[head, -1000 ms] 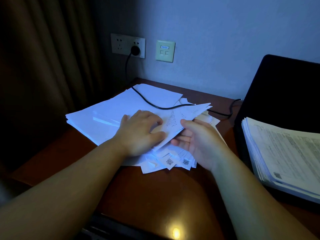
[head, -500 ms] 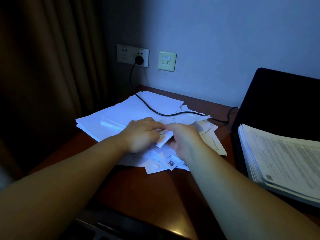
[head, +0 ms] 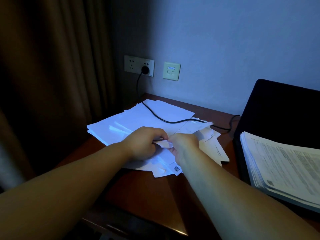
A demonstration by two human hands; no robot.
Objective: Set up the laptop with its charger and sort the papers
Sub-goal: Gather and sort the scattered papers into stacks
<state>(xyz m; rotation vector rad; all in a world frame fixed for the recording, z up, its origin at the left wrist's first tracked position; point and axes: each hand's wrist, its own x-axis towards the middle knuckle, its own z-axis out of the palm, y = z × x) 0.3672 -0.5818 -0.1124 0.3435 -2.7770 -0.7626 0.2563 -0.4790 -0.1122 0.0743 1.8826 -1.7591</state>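
Note:
A loose heap of white papers (head: 135, 118) lies on the brown desk (head: 152, 191). My left hand (head: 144, 143) and my right hand (head: 184, 146) meet over the heap's near side, both gripping a small bunch of sheets (head: 164, 144) between them. The black charger cable (head: 161, 118) runs from the wall socket (head: 139, 65) across the papers to the open black laptop (head: 284, 115) at the right. A neat stack of printed papers (head: 284, 165) rests on the laptop's base.
A dark curtain (head: 52, 84) hangs at the left. A second wall plate (head: 171, 71) sits beside the socket. Slips with QR codes (head: 176, 169) poke out of the heap near the desk's front. The desk edge (head: 138, 227) runs close below.
My hands have drawn together over the heap and closed on a bunch of sheets. The view has tilted down slightly, so everything sits lower in the frame.

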